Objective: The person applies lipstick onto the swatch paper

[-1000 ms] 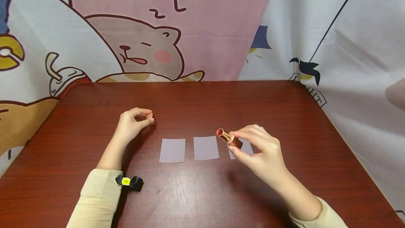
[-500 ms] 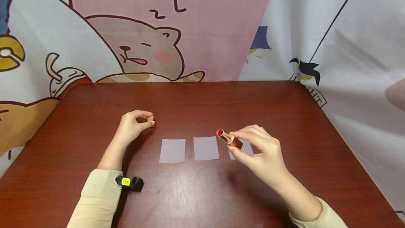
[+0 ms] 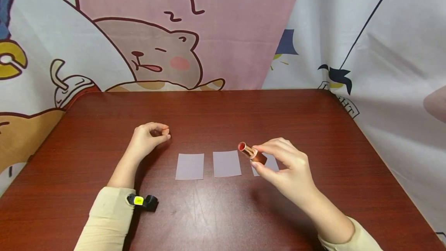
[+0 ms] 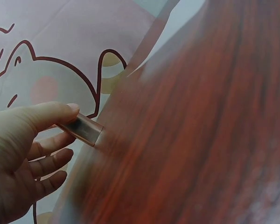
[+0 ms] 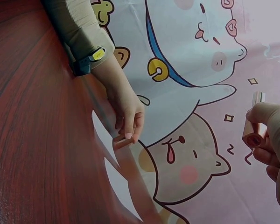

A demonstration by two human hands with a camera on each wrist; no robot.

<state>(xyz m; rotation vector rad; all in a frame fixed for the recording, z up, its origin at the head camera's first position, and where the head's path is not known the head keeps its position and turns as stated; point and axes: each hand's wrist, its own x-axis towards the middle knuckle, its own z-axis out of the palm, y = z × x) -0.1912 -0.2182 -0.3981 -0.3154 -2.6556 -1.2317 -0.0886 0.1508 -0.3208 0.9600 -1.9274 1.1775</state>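
Observation:
In the head view my right hand pinches an uncapped lipstick between thumb and fingers. Its gold tube tilts up to the left, showing a red tip in the open end. At the left, my left hand pinches the small copper-coloured lipstick cap low over the table. The left wrist view shows the shiny cap between thumb and index finger, its far end at or very near the wood; the other fingers are loosely bent. Hand and lipstick partly hide the rightmost of three pale square papers.
The left paper and middle paper lie flat side by side on the reddish-brown wooden table. A cartoon-printed cloth hangs behind and at the sides. A black wrist device sits on the left sleeve.
My left hand, with the lipstick cap, has shifted slightly lower in the head view and then settled. The right hand and its lipstick have stayed nearly still.

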